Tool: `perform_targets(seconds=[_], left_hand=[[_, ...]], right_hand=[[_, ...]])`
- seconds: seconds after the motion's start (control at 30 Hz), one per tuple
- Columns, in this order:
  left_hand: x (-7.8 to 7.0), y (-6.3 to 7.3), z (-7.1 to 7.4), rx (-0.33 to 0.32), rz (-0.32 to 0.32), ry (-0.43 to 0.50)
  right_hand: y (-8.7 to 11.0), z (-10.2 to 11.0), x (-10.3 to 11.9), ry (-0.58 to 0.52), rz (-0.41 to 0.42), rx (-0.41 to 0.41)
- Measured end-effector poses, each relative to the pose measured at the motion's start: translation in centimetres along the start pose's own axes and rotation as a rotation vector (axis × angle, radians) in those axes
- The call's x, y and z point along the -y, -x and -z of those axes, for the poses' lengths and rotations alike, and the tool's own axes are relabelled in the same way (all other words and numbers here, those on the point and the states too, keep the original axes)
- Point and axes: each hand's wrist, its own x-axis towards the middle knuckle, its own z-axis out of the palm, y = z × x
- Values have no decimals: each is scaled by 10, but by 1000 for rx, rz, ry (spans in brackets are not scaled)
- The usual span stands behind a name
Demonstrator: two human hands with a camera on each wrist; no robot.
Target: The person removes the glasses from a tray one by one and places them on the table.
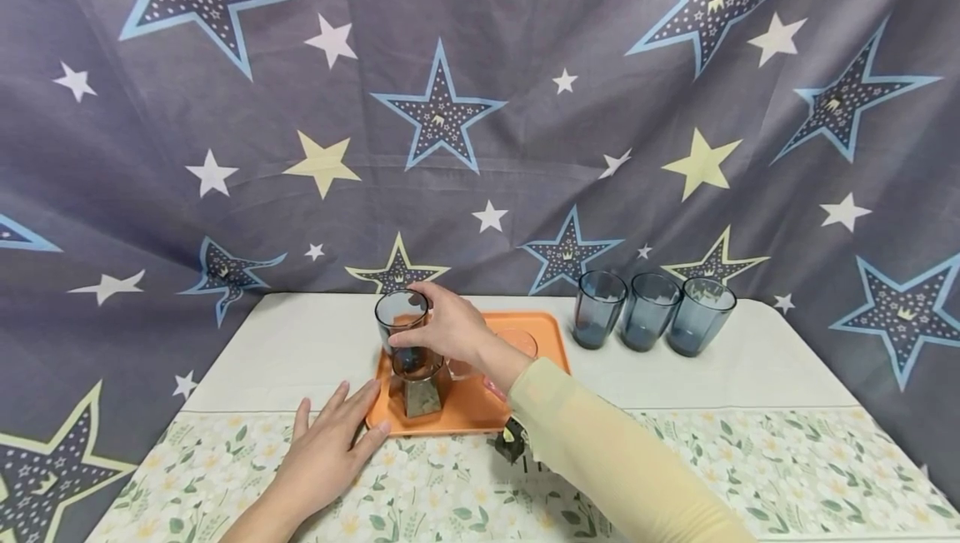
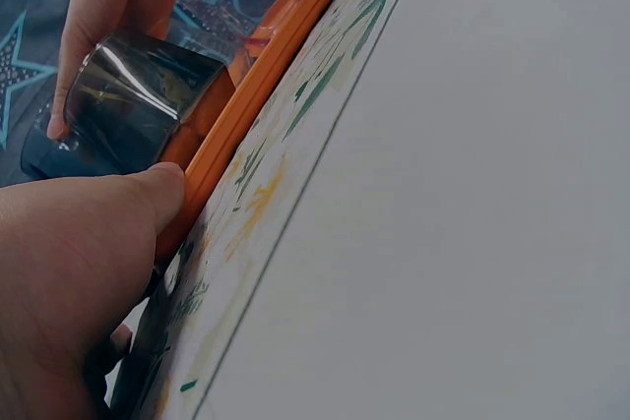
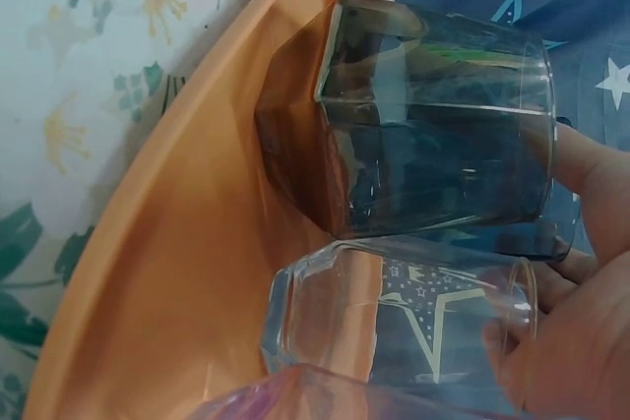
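Observation:
My right hand [image 1: 453, 331] grips a smoky blue-grey glass tumbler [image 1: 392, 307] near its rim, thumb in front and fingers behind. The tumbler is upright over the back left part of an orange tray [image 1: 480, 425]. Just in front of it stands a dark tinted tumbler [image 1: 422, 397], which overlaps its lower part in the head view. A clear tumbler [image 3: 325, 312] is beside the dark one, under my right hand. My left hand [image 1: 326, 451] lies at the tray's front left corner, fingers extended, with its thumb [image 2: 162, 189] against the rim.
Three blue glass tumblers [image 1: 651, 314] stand in a row to the right of the tray. A pinkish clear glass [image 3: 295, 395] is also on the tray, partly behind my right forearm. A floral cloth [image 1: 750, 476] covers the table front, and a star-patterned curtain [image 1: 480, 193] hangs behind.

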Motion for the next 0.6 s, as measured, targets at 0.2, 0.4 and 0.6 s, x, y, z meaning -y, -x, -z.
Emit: perform_targets(seconds=[0.2, 0.4, 0.6], left_hand=[[0, 0, -1, 0, -5, 4], [-1, 0, -2, 16, 7, 13], [1, 0, 1, 13, 9, 5]], right_hand=[[0, -1, -1, -28, -14, -29], [-1, 0, 0, -59, 18, -92], [-3, 9, 7, -147, 70, -136]])
